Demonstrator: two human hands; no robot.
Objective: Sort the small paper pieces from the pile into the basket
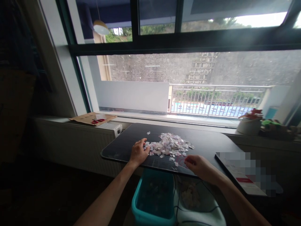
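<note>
A loose pile of small paper scraps (172,142) lies on a dark table (204,135). My left hand (139,152) rests at the pile's left edge, thumb and fingers apart, with scraps close to its fingertips. On the right, near the front edge, my right hand (197,165) is closed in a pinch. A thin pink loop (180,160), perhaps string, runs from its fingertips over the tabletop. The exact grip is too small to see clearly. A few stray scraps lie in front of the pile, between the hands.
Below the table's front edge stand a teal bin (138,207) and a pale container (207,213) crossed by dark cords. A partly blurred white board or booklet (244,179) lies at right. Red-handled scissors (98,121) rest on brown paper (81,118) by the window.
</note>
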